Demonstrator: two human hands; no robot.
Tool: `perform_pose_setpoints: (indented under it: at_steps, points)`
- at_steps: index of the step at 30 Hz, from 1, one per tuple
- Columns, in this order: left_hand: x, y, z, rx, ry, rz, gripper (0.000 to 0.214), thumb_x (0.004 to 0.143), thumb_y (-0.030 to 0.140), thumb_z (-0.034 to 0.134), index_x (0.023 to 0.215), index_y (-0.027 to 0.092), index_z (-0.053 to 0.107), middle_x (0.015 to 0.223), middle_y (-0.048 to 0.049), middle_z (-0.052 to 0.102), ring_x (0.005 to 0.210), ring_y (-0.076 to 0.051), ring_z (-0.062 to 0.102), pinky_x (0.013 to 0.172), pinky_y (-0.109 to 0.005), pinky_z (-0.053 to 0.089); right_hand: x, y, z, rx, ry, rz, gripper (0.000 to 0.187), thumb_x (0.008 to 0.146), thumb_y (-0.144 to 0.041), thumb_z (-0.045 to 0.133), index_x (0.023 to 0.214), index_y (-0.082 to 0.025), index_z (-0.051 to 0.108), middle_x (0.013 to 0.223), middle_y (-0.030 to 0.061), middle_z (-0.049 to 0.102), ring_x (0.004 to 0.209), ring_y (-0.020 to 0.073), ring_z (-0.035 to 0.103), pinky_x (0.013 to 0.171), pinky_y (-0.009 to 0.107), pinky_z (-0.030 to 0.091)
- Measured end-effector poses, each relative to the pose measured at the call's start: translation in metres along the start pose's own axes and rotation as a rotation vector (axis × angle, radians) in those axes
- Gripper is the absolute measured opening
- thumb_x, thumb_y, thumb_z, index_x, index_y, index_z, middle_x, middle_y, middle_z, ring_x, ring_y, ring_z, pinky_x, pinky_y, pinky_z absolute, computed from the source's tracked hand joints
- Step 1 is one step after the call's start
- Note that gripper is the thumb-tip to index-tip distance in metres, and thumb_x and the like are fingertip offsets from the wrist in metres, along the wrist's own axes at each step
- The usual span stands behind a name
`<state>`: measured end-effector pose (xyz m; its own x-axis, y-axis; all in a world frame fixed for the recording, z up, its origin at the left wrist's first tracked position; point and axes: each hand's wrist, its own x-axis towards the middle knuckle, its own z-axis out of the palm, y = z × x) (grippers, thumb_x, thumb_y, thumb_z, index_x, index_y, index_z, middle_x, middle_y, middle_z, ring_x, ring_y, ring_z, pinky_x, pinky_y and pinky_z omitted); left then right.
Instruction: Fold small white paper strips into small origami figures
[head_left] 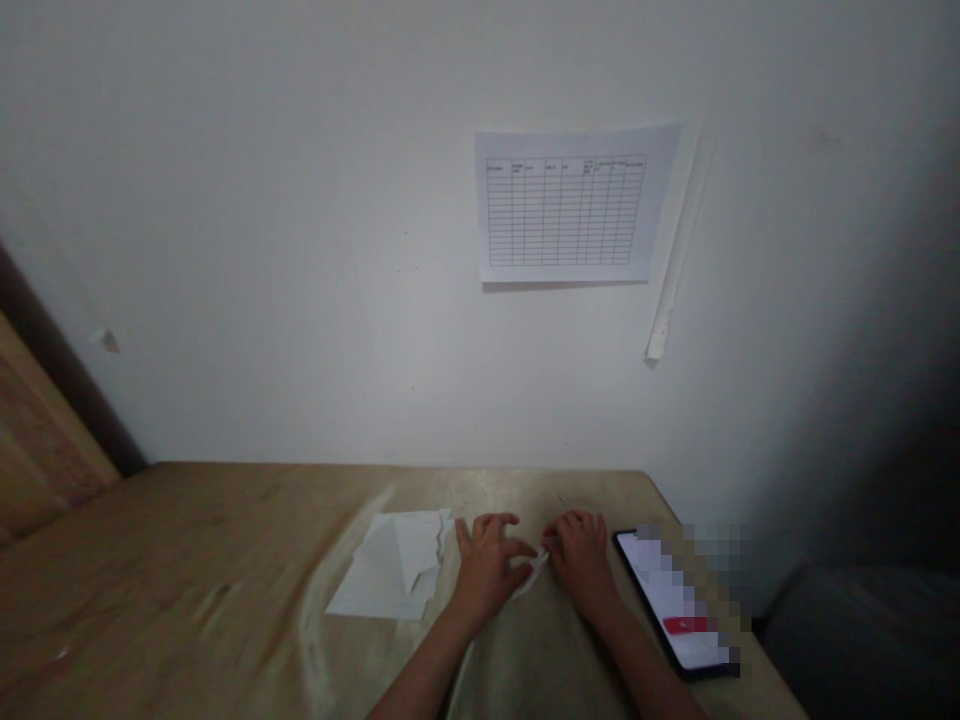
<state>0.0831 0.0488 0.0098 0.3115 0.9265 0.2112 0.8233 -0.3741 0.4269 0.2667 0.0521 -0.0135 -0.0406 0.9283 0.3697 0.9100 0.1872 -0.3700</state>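
My left hand [487,560] and my right hand [579,560] rest close together on the wooden table [187,560], fingers curled. Between them they pinch a small white piece of paper [534,574] that lies low over the tabletop. Just left of my left hand lies a pile of torn white paper sheets [394,575], flat on the table. A phone [679,605] with a lit screen lies to the right of my right hand, near the table's right edge.
A white wall rises behind the table; a printed table sheet [566,205] is stuck on it, with a white strip [675,270] beside it. A wooden panel [37,440] stands at the far left. Dark space lies past the table's right edge.
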Motion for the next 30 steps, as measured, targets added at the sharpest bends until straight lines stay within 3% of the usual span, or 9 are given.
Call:
perform_pose_setpoints:
  at_steps: [4, 10, 17, 24, 30]
  points:
    - [0.0, -0.004, 0.002, 0.013, -0.015, 0.008, 0.021, 0.08, 0.034, 0.08, 0.096, 0.048, 0.078, 0.142, 0.0035, 0.058, 0.136, -0.034, 0.041, 0.113, -0.078, -0.002, -0.006, -0.001, -0.013, 0.034, -0.001, -0.003, 0.014, 0.089, -0.022, 0.062, 0.092, -0.029, 0.074, 0.11, 0.0031, 0.072, 0.121, 0.0274, 0.052, 0.118, 0.054, 0.014]
    - [0.0, -0.003, -0.001, -0.012, -0.043, -0.007, 0.01, 0.08, 0.04, 0.08, 0.089, 0.043, 0.08, 0.142, 0.0026, 0.059, 0.136, -0.035, 0.042, 0.112, -0.08, -0.001, -0.005, 0.003, -0.02, 0.059, -0.113, -0.029, 0.014, 0.087, -0.027, 0.068, 0.089, -0.037, 0.078, 0.112, -0.0017, 0.072, 0.125, 0.0275, 0.049, 0.119, 0.057, 0.007]
    - [-0.001, -0.004, 0.001, -0.038, -0.052, 0.032, 0.011, 0.077, 0.041, 0.082, 0.085, 0.035, 0.078, 0.143, 0.0006, 0.059, 0.136, -0.034, 0.042, 0.114, -0.077, -0.003, 0.0, 0.002, -0.012, 0.034, -0.147, -0.02, 0.013, 0.087, -0.027, 0.068, 0.091, -0.035, 0.078, 0.111, 0.0011, 0.072, 0.123, 0.0277, 0.05, 0.119, 0.059, 0.006]
    - [-0.002, -0.003, 0.008, -0.018, -0.016, -0.01, 0.029, 0.074, 0.042, 0.084, 0.101, 0.039, 0.075, 0.14, -0.0009, 0.059, 0.135, -0.032, 0.045, 0.116, -0.075, 0.0, -0.003, 0.001, -0.012, 0.156, -0.129, -0.09, 0.016, 0.086, -0.024, 0.065, 0.088, -0.033, 0.078, 0.109, -0.0004, 0.073, 0.125, 0.026, 0.049, 0.119, 0.053, 0.01]
    - [-0.003, -0.001, 0.007, -0.017, 0.001, -0.018, 0.024, 0.072, 0.043, 0.085, 0.094, 0.037, 0.076, 0.14, -0.0015, 0.06, 0.135, -0.033, 0.045, 0.115, -0.077, 0.001, -0.002, 0.005, -0.007, 0.141, -0.147, -0.08, 0.008, 0.085, -0.035, 0.071, 0.084, -0.034, 0.079, 0.111, -0.0008, 0.073, 0.127, 0.0266, 0.049, 0.118, 0.054, 0.012]
